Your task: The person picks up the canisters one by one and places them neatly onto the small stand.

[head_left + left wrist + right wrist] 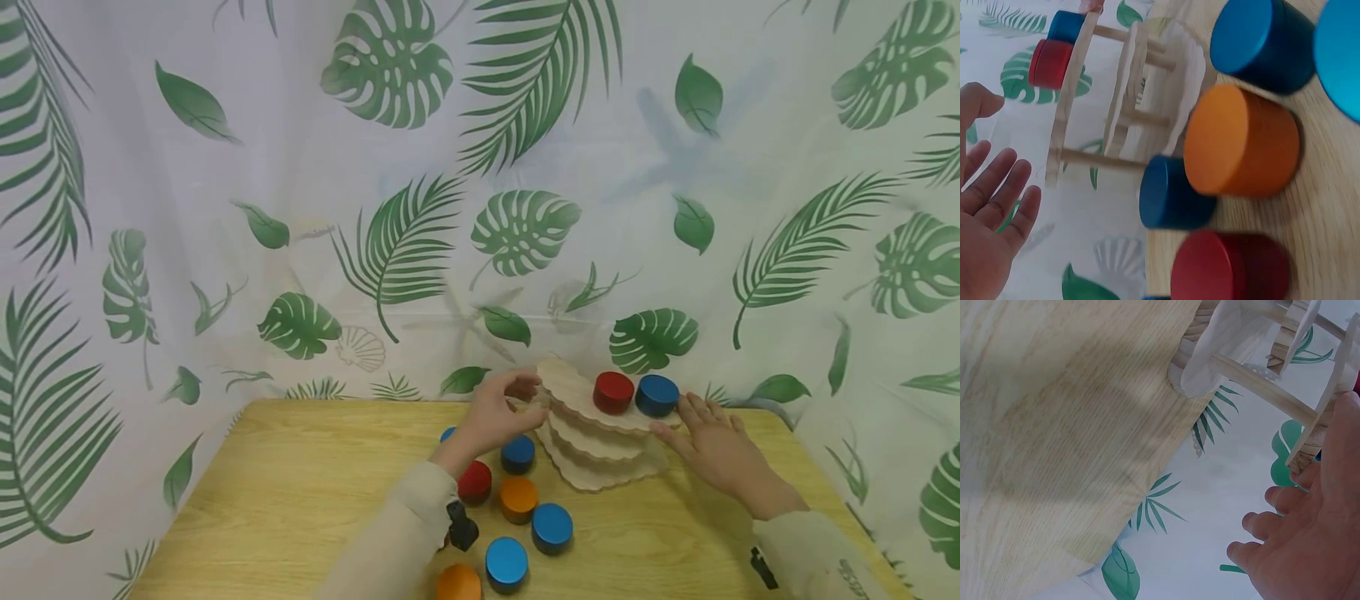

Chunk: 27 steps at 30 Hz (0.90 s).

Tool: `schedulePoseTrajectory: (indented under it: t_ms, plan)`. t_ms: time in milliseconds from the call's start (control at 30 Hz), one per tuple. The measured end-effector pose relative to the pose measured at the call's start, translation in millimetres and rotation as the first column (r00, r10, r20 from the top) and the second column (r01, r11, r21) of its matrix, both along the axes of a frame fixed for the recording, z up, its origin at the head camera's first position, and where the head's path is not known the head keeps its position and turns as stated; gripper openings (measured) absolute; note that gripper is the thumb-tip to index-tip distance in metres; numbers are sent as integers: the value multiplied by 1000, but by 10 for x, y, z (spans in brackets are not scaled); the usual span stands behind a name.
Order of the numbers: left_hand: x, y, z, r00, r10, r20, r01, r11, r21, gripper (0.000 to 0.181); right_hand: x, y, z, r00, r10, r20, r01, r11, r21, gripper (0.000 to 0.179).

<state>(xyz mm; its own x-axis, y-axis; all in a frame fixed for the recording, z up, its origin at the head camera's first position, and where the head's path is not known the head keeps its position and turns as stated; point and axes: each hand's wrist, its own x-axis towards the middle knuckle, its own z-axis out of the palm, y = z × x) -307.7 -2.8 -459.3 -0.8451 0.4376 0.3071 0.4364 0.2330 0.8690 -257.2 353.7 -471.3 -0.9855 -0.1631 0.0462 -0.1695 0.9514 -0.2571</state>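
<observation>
A tiered wooden stand [573, 392] with wavy-edged shelves is at the back of the table. On its top shelf a red round tin [613, 393] and a blue round tin [657, 395] sit side by side toward the right end. My left hand [498, 412] is by the stand's left end, fingers loosely bent; in the left wrist view nothing is in its grasp. My right hand [716, 450] reaches to the right end of the top shelf, close beside the blue tin. Its fingers are extended, with thumb and forefinger right at the shelf's edge.
Several round tins stand on the table [262, 500] in front of and left of the stand, among them an orange tin [518, 500], a red tin [474, 482] and a bright blue tin [552, 528]. A leaf-patterned curtain [420, 350] hangs right behind the table.
</observation>
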Motion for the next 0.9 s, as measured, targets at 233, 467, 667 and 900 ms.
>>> schedulePoseTrajectory:
  t_ms: [233, 467, 667, 900]
  plan:
    - [-21, -328, -132, 999, 46, 6, -46, 998, -34, 49, 4, -9, 6, 1000, 1, -5, -1, 1000, 1, 90]
    - [-21, -599, -291, 996, 89, -3, -89, 992, -87, 51, 5, -9, 8, 1000, 0, 0, 0, 1000, 5, 89]
    - [-5, -764, -374, 995, 90, 39, -87, 994, -65, 53, 15, -7, 21, 1000, -1, 6, 1, 1000, 13, 90]
    - [37, -940, -470, 988, 137, 74, -128, 986, -111, 54, 21, -15, 24, 1000, 1, 2, -1, 1000, 7, 90]
